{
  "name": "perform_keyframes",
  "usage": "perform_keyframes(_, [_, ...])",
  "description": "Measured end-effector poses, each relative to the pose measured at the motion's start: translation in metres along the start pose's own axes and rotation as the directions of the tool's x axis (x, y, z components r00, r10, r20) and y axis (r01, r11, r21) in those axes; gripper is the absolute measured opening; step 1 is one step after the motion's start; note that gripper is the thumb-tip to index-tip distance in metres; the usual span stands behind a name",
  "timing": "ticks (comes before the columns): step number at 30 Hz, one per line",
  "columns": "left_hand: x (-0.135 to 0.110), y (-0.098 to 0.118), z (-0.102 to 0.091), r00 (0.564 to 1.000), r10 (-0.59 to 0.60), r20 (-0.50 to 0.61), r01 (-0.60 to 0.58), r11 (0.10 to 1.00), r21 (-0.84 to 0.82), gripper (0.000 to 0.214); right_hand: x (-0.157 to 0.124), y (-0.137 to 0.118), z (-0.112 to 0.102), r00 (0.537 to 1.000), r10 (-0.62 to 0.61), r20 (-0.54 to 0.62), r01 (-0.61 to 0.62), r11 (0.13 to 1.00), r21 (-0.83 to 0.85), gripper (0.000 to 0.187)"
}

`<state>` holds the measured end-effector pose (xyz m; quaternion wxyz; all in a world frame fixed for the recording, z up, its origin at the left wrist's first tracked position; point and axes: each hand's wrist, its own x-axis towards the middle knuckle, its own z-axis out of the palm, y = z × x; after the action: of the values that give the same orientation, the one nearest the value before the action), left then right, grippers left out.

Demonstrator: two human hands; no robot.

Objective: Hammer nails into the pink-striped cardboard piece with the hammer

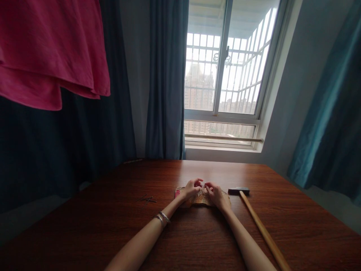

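Observation:
A small tan board or block [201,201] with a dotted surface and a pink patch at its left end lies on the table in front of me. Thin upright pieces, perhaps nails, stand out from its middle. Over its left half my left hand [193,189] is closed, thumb and fingers curled together near those pieces. My right hand [216,195] pinches at the same spot from the other side. Whatever lies between the fingertips is too small to make out. Silvery bracelets [162,218] circle my left wrist.
Several dark nails [146,199] lie loose to the left on the brown wooden table [194,241]. A hammer [263,229] with a long wooden handle rests on the right, its dark head close to the board. Behind the table are a barred window and blue curtains [166,79].

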<state>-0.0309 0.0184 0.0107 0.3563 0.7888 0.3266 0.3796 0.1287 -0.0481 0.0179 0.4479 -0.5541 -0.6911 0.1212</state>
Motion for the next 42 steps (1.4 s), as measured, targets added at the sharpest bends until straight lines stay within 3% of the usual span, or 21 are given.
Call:
perform_keyframes(15, [0.006,0.014,0.007,0.986,0.151,0.077,-0.157,0.983,0.092,0.022,0.005,0.010,0.005,0.999,-0.044,0.027,0.044,0.999,-0.015,0.019])
perform_keyframes(25, [0.009,0.009,0.001,0.998,0.055,0.043,-0.059,0.993,0.103,0.027,0.004,0.010,0.002,0.997,-0.063,0.054,0.064,0.998,-0.004,0.018])
perform_keyframes(33, [0.011,0.009,0.009,0.992,0.125,0.003,-0.122,0.967,0.222,0.015,-0.001,-0.004,-0.007,0.994,-0.077,0.074,0.079,0.997,-0.020,0.020])
perform_keyframes(42, [0.011,0.009,0.011,0.992,0.127,-0.013,-0.121,0.970,0.211,0.013,0.000,-0.004,-0.007,0.994,-0.085,0.072,0.089,0.995,-0.046,0.019])
